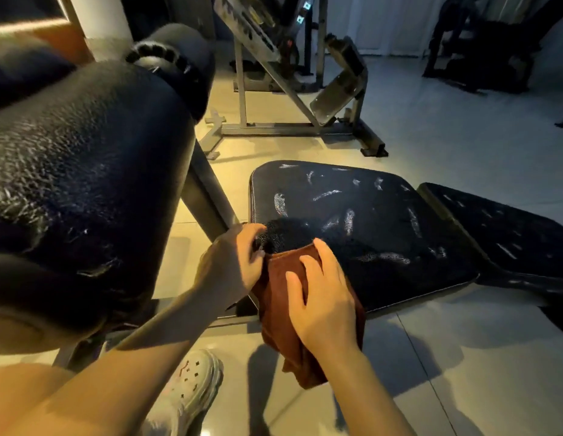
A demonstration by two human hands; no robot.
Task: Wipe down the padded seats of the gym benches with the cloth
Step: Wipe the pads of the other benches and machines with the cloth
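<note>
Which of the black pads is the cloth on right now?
The flat seat pad in the middle, streaked with pale marks. The brown cloth drapes over its near corner; the big pad on the left and the pad at right are bare.

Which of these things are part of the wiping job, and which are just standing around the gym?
Part of the job:
cloth
seat pad
left hand, gripping the cloth's edge
right hand, flat on the cloth
back pad
big pad, close on the left

Just standing around:
angled machine
dark machine
white shoe
</note>
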